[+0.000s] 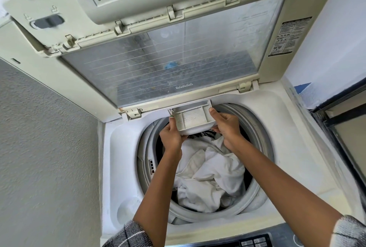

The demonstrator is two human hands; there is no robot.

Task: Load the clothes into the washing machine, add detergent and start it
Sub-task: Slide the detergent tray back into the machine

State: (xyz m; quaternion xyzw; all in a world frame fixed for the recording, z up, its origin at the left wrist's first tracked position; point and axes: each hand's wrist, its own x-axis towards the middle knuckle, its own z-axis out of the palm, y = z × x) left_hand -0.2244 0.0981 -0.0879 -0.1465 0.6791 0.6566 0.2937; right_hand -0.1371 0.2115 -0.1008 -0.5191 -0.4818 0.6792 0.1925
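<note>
A top-loading washing machine (pixel 118 157) stands with its folding lid (pixel 158 64) raised. White clothes (pixel 210 175) fill the drum, with a dark patterned piece (pixel 206 134) at the far side. A white detergent drawer (pixel 193 119) sticks out over the drum's far rim. My left hand (pixel 171 135) grips the drawer's left end, thumb on top. My right hand (pixel 225 126) grips its right end, thumb on the upper edge. The drawer's compartments look empty and stained.
The machine's control panel (pixel 253 241) lies at the near edge. A grey textured wall (pixel 43 147) runs along the left. To the right stand a pale wall and a dark-framed window or door (pixel 340 120). A warning label (pixel 291 37) is on the lid's right side.
</note>
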